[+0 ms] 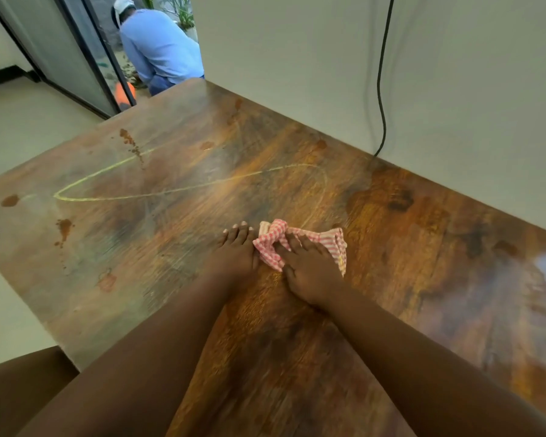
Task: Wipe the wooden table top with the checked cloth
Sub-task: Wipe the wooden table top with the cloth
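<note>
The wooden table top [177,222] fills the middle of the view, with brown stains and a thin yellow looping streak on its far left part. A bunched pink-and-white checked cloth [273,239] lies near the centre. My right hand [309,269] presses flat on the cloth, fingers spread over it. My left hand [235,252] rests palm down on the wood just left of the cloth, its fingers touching the cloth's edge. The frame is blurred by motion.
A white wall [454,89] runs along the table's right edge, with a black cable [382,89] hanging down to the table. Beyond the far corner a person in a blue shirt [161,48] crouches by a glass door [60,45]. Pale floor lies at left.
</note>
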Demonstrator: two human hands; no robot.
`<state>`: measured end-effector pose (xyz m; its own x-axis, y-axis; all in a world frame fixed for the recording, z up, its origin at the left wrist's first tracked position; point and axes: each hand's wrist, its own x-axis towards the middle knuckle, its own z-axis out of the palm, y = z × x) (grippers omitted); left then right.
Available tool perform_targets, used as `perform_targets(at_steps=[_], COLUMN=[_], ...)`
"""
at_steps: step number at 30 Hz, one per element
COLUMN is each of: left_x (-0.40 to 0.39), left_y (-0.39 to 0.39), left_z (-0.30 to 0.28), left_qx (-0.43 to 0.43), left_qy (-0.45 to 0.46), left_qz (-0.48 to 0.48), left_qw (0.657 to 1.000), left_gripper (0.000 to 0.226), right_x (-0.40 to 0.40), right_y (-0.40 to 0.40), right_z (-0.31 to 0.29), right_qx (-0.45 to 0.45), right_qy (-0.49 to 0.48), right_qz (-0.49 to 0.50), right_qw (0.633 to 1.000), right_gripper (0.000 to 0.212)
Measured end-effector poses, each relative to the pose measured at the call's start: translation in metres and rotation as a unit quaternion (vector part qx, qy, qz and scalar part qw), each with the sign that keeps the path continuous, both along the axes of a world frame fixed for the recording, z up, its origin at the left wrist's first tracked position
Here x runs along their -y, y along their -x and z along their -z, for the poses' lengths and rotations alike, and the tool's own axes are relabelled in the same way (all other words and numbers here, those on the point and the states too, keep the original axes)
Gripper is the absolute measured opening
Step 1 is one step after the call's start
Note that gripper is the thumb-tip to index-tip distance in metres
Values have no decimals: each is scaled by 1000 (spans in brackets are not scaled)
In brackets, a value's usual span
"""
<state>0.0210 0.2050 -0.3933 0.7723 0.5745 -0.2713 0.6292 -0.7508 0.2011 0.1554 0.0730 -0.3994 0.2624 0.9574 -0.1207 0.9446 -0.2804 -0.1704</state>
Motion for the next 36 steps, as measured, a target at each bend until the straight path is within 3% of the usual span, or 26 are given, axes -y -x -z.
perform_targets(at_steps=[7, 13, 19, 28, 36], left_x=[-13, -28, -39, -39, -45], left_y=[-20, -38, -49, -48, -64], left_z=[2, 15, 18, 23, 22], left_qx=[10, -4, 17, 50, 54], left_qy=[25, 70, 28, -27, -34], left_qz=[26, 29, 46, 47, 41], left_qw=[999, 997, 998, 997, 997], left_gripper=[63, 68, 66, 63, 63], right_x=[45, -1, -35, 32, -41], right_y=[-25, -60, -48, -70, -122], right_z=[1, -5, -3, -5, -3], right_qx=[-2, 10, 13, -2, 14], right_qy=[18, 39, 18, 34, 39], right_qz=[-23, 68, 76, -27, 57], right_qw=[1000, 997, 997, 999, 997], right_gripper=[52, 51, 52, 51, 50])
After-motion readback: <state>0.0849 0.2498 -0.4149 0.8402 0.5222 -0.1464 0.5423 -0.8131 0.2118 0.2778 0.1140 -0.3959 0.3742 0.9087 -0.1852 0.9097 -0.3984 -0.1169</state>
